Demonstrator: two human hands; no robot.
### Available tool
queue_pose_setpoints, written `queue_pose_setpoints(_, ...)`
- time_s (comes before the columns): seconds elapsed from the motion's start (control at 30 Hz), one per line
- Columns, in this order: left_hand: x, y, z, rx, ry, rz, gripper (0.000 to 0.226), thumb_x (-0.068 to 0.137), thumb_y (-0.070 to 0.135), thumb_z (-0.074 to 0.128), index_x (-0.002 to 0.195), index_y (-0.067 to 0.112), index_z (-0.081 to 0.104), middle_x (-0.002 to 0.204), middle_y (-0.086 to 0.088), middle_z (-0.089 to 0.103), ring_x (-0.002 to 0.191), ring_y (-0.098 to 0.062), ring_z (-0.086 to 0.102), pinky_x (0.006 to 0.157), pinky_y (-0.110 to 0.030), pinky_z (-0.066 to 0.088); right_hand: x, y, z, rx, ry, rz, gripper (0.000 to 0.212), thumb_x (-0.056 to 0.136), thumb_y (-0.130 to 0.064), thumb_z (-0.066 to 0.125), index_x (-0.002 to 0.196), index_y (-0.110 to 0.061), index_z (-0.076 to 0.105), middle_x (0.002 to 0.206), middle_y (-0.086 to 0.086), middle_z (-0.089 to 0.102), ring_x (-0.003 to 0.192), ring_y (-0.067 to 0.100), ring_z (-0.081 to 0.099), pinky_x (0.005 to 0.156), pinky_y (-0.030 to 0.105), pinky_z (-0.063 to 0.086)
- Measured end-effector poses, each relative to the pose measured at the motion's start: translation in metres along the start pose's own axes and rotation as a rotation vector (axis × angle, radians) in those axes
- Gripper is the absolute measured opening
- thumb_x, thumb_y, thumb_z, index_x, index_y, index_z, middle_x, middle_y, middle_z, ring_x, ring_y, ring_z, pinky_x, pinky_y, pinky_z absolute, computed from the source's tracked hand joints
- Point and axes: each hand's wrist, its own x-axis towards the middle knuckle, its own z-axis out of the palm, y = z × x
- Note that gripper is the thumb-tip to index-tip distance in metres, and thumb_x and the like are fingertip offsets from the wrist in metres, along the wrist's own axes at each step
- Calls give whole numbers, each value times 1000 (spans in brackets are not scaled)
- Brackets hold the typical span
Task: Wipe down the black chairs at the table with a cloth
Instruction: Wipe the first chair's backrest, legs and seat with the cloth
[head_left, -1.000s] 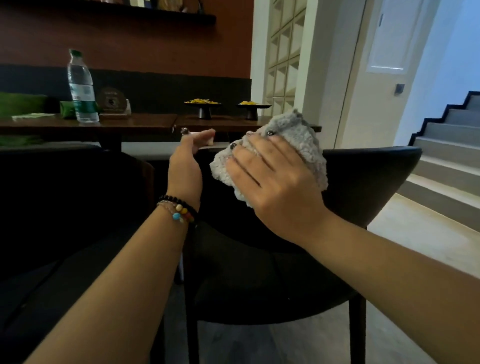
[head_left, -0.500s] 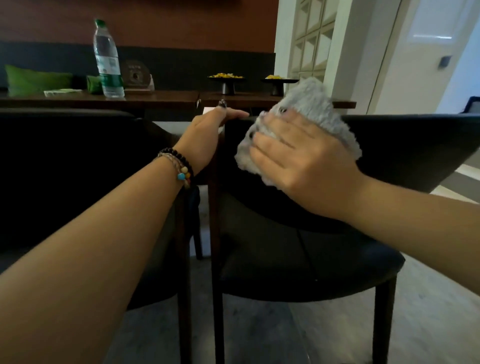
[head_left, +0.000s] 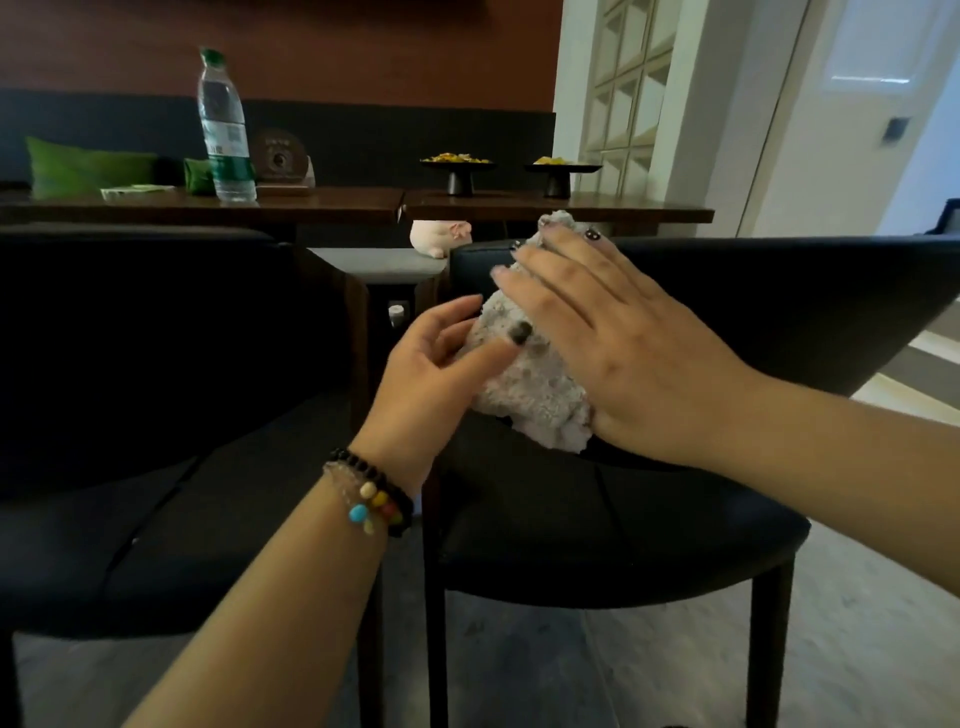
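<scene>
Against the black chair (head_left: 727, 291) backrest, the flat right hand (head_left: 613, 338) presses the soft, light, fluffy cloth (head_left: 530, 389) while the left hand (head_left: 441, 364) pinches its edge, a fair place for a grip.

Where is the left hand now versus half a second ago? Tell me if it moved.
Yes. The left hand has left the top edge of the black chair's backrest and dropped lower, where its thumb and fingers now pinch the grey cloth.
</scene>
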Motion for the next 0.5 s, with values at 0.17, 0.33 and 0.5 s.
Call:
queue_pose_setpoints(0.17,14,1,-3,176,144,231,46,73,11,81,107,30,56,103,4,70,96,-6,68,72,-19,55,18,39,-40,-282,-273,99,145,42,-77,77,150,-31,-8,161,12,8,148,36,-2,112,60,-5)
queue_pose_setpoints(0.33,24,-29,-13,231,725,42,37,78,26,77,89,36,43,98,6,54,91,-14,60,69,-26,51,34,67,-43,226,-461,328,98,40,-94,49,118,-34,54,100,-8,63,87,13,59,79,39,53)
queue_pose_setpoints(0.5,42,-30,15,279,707,-165,17,93,40,50,107,31,53,125,-9,52,114,-32,52,97,-53,45,30,67,-31,19,-213,240,75,62,-94,23,97,-36,56,72,-12,54,63,7,51,50,26,36)
